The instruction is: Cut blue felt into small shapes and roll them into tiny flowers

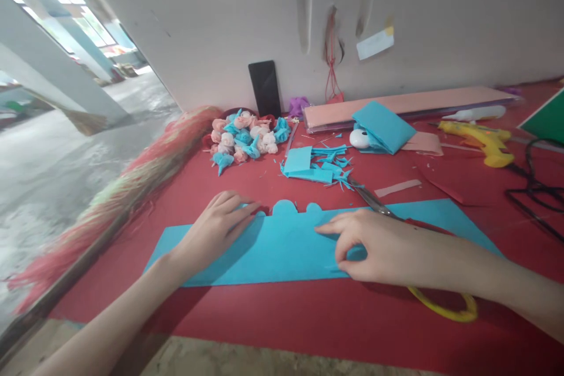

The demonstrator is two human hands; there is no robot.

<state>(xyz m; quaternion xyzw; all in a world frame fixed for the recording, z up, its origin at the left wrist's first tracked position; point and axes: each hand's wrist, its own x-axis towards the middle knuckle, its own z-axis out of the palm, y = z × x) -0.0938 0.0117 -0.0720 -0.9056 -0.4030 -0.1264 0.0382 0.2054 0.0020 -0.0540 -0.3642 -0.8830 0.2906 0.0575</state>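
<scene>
A long folded sheet of bright blue paper lies on the red tabletop, with small rounded shapes showing along its far edge. My left hand rests palm-down on the sheet's left part, fingers stretched towards the far edge. Over the right part, my right hand touches the paper, its index finger extended and its thumb apart; nothing shows in it. Under my right wrist lies a pair of scissors; their blades point away to the left and a yellow handle loop shows nearer me.
Paper roses, blue scraps and a black phone are at the back. A folded blue paper leans by a white round object. Rightward are a yellow glue gun and black cable. A fringed broom-like bundle edges the left.
</scene>
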